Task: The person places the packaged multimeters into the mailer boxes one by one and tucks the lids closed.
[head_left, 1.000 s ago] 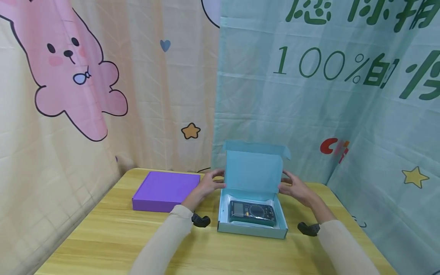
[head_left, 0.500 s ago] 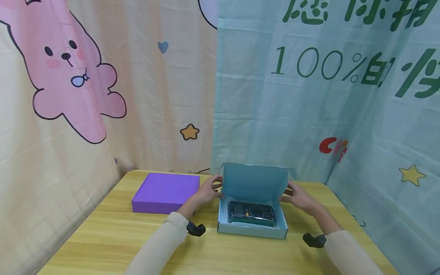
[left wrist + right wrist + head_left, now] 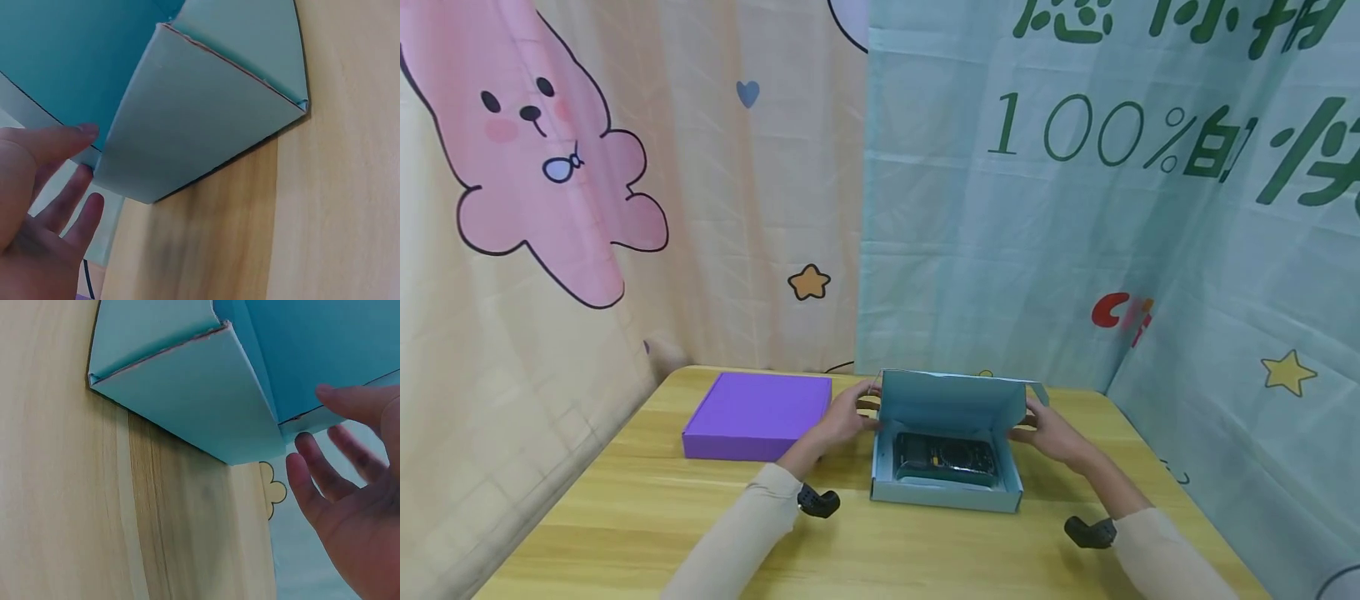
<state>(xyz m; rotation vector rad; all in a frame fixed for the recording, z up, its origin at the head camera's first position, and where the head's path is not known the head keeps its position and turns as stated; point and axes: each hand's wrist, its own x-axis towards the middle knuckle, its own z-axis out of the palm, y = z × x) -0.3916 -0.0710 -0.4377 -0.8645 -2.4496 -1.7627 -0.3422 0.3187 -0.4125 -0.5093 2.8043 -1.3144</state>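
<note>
A light blue cardboard box (image 3: 946, 496) stands on the wooden table with its lid (image 3: 953, 402) raised and leaning forward. Inside lies a dark multimeter (image 3: 945, 460) in what looks like clear wrap, its dial and screen shaded by the lid. At the lid's left edge my left hand (image 3: 842, 417) pinches it, thumb (image 3: 78, 134) on the inner face and fingers behind. My right hand (image 3: 1054, 432) holds the opposite edge likewise; in the right wrist view its thumb (image 3: 340, 400) lies against the lid's inside. Both hands are beside the back corners of the box.
A closed purple box (image 3: 760, 410) sits to the left, close to my left hand and forearm. Behind the table (image 3: 625, 500) hang printed curtains (image 3: 985, 275). A dark wrist camera (image 3: 818, 502) is strapped on each wrist.
The lid has tipped forward and down from nearly upright, over the multimeter. Both hands have moved slightly lower with it. The purple box has stayed put.
</note>
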